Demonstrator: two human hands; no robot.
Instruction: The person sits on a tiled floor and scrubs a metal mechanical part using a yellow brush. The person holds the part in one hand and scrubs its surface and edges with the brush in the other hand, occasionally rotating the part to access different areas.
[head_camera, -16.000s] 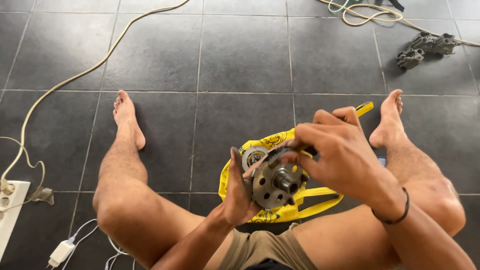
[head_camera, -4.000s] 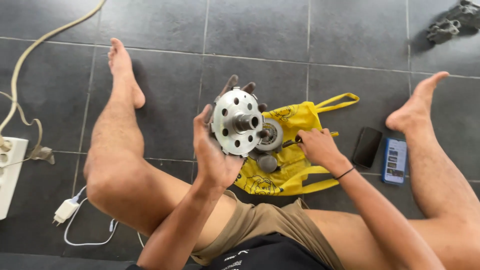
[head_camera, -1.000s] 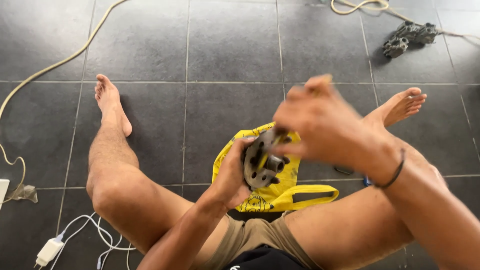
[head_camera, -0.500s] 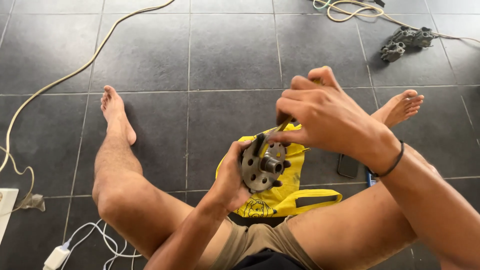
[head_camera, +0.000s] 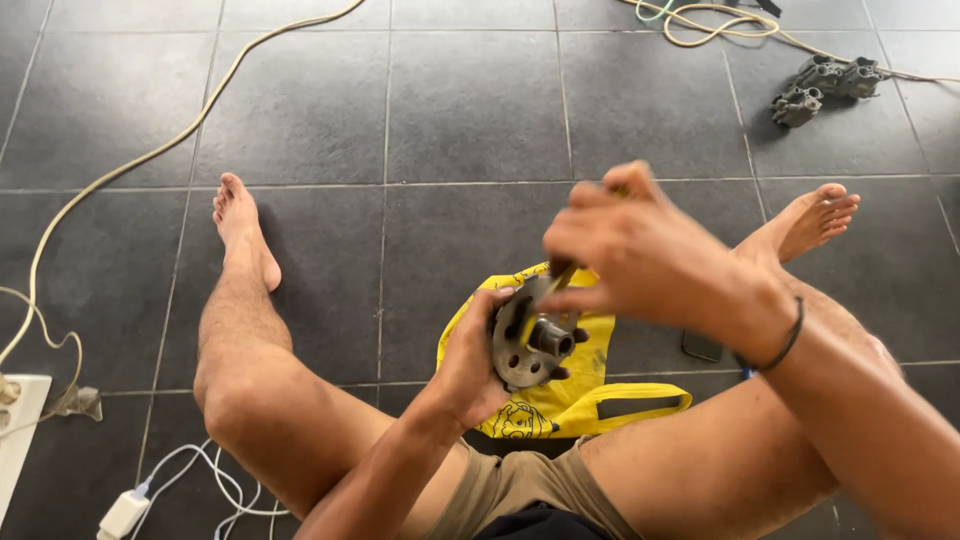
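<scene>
Lowered since before, the right hand (head_camera: 640, 250) pinches a tool against the left-gripped hub (head_camera: 530, 340) (axle pointing right).

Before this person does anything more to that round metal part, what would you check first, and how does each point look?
1. Left hand has a firm hold on the metal hub: ok, fingers wrap its rim.
2. Right hand grips its tool securely: cannot tell, the thin tool is mostly hidden by the fingers.
3. Tool tip seated on the hub: cannot tell, the contact point is blurred.
4. Something underneath to catch dropped bits: ok, the yellow bag lies on the floor below.
5. Bare legs clear of a falling part: not ok, the hub is held between both thighs.
6. White cable away from the work: ok, it lies beside the left leg.
</scene>
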